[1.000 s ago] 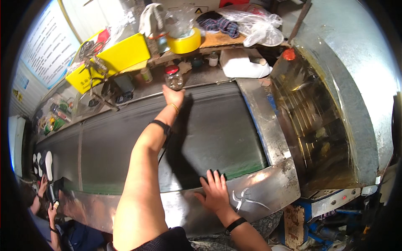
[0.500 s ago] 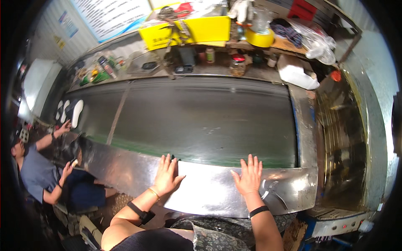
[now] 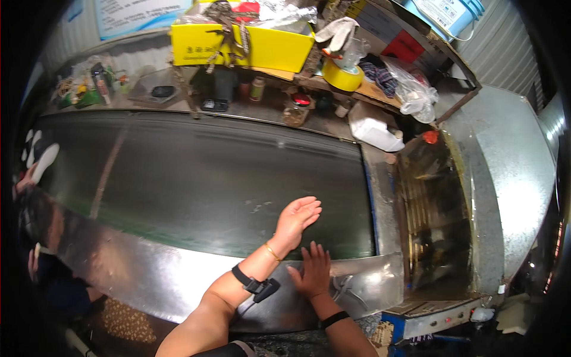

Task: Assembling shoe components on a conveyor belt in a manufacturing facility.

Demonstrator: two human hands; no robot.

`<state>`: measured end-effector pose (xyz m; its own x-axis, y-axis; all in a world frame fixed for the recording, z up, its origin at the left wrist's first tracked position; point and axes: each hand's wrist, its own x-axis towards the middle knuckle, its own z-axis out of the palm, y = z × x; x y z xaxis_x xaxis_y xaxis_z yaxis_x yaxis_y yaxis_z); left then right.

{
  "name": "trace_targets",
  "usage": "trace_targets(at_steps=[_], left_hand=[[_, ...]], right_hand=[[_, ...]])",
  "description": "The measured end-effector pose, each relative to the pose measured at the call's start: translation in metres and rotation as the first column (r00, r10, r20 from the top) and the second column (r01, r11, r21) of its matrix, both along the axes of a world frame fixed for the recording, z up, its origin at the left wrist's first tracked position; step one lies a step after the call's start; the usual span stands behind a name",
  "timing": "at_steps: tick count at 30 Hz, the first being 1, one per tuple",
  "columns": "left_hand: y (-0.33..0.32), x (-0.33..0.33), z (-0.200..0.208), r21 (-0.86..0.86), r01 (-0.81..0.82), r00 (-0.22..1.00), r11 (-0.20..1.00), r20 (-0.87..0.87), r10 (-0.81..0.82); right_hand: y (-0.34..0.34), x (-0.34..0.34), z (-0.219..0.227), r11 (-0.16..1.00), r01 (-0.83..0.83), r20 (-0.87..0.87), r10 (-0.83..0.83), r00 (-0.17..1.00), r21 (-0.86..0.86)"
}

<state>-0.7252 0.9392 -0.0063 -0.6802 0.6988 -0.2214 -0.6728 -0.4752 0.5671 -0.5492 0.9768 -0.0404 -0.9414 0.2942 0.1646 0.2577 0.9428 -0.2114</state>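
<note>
Head view: left hand (image 3: pixel 296 219) is stretched out over the dark conveyor belt (image 3: pixel 196 178), palm open, fingers together, holding nothing, hovering at or just on the belt near its front edge; can't tell if it truly touches. Right hand (image 3: pixel 312 272) lies flat w/ fingers spread wide on the shiny metal front panel (image 3: pixel 148 268), empty too, just beside the left wrist. Progress, as a judgement: the belt in front of the hands looks bare apart from a few pale specks (image 3: pixel 259 207) just beside the left hand, so whatever gets picked or wiped here seems mostly done in this stretch; only those specks look left, and nothing is in either hand yet. Surface: belt is dark, matte, runs left to right into a metal hood (image 3: pixel 505 178) w/ a slatted opening on the right. Far left, white shoe-sole-shaped pieces (image 3: pixel 43 160) sit on the belt near another person (image 3: pixel 35 238) low at the left edge, well apart from the hands. Room: behind the belt a cluttered shelf w/ a yellow box (image 3: pixel 250 47), a yellow tape roll (image 3: pixel 344 77), a white jug (image 3: pixel 375 128), a clear plastic bag (image 3: pixel 413 92), a jar (image 3: pixel 295 110) w/ red lid, small bottles. Corrugated metal wall at the back right, posters on the wall up left
</note>
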Motion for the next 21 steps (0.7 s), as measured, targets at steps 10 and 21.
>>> trace_targets(at_steps=[10,21], left_hand=[[0.018,-0.042,-0.02,-0.067,0.108,0.993,0.992,0.053,-0.104],[0.025,-0.015,-0.034,-0.263,0.013,0.94,0.965,-0.327,-0.101]], right_hand=[[0.044,-0.025,0.038,0.932,0.121,-0.16,-0.184,0.97,-0.341],[0.267,-0.4,0.27,0.91,0.102,-0.368,-0.263,0.892,-0.403]])
